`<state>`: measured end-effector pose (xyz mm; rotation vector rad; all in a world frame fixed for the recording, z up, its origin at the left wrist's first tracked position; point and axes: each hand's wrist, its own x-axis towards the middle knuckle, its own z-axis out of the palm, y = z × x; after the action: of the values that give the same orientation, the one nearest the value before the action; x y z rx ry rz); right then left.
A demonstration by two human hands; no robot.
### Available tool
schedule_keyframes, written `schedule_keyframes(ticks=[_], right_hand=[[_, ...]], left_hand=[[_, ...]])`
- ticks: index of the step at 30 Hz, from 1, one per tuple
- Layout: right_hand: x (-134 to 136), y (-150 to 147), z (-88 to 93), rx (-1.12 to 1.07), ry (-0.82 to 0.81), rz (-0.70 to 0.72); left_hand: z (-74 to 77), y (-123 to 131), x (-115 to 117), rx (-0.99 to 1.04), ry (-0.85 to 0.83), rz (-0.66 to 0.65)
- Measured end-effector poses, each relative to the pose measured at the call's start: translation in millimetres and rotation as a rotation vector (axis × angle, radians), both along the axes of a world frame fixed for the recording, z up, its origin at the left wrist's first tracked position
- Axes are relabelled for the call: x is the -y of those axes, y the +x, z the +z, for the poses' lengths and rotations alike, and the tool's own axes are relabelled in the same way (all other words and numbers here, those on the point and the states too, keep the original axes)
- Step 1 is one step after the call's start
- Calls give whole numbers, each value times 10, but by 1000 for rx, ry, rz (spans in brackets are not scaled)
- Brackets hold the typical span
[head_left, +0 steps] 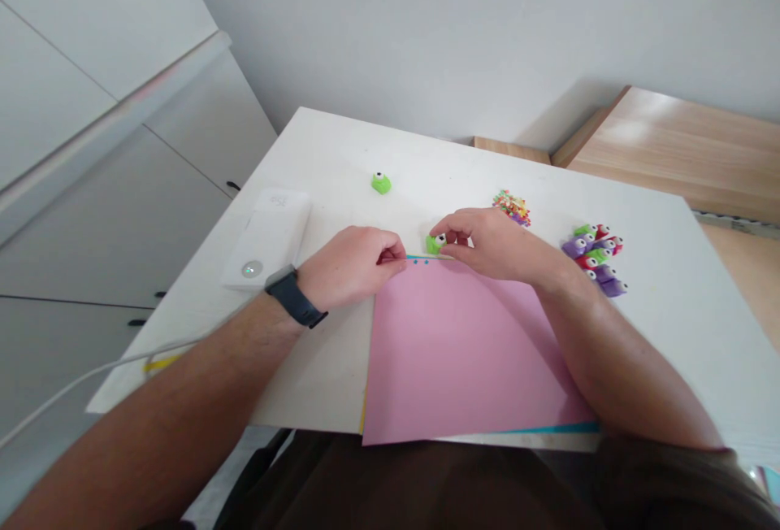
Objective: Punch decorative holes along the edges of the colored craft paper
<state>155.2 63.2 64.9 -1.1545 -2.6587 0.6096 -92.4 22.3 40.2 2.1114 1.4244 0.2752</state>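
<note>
A sheet of pink paper (469, 351) lies at the near side of the white table, with bits of blue and yellow sheet showing beneath its edges. Two small blue star shapes (421, 262) sit along its far edge. My left hand (359, 266), with a dark watch on the wrist, is closed in a pinch at the sheet's far left corner. Between the thumb and fingers of my right hand (487, 241) is a small green paper punch (435, 244) with a round white button, at the paper's far edge. My fingers partly hide the punch.
Another green punch (381, 183) stands farther back. A heap of tiny multicoloured bits (513, 207) lies beyond my right hand. Several green, red and purple punches (595, 258) cluster at the right. A white box-like device (268, 237) and a cable (115, 362) are on the left.
</note>
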Motion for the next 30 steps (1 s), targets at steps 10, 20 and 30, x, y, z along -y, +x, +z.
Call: schedule_keyframes(ticks=[10,20,30], right_hand=[[-3,-1,-8,37,14,-11],[20,-16,12,9,8,-33],[23,-14,17,23,12,-42]], left_hand=[[71,16,7,18,0,48],[74,30,10,-5,-16,79],[95,33,14,-8,-20,80]])
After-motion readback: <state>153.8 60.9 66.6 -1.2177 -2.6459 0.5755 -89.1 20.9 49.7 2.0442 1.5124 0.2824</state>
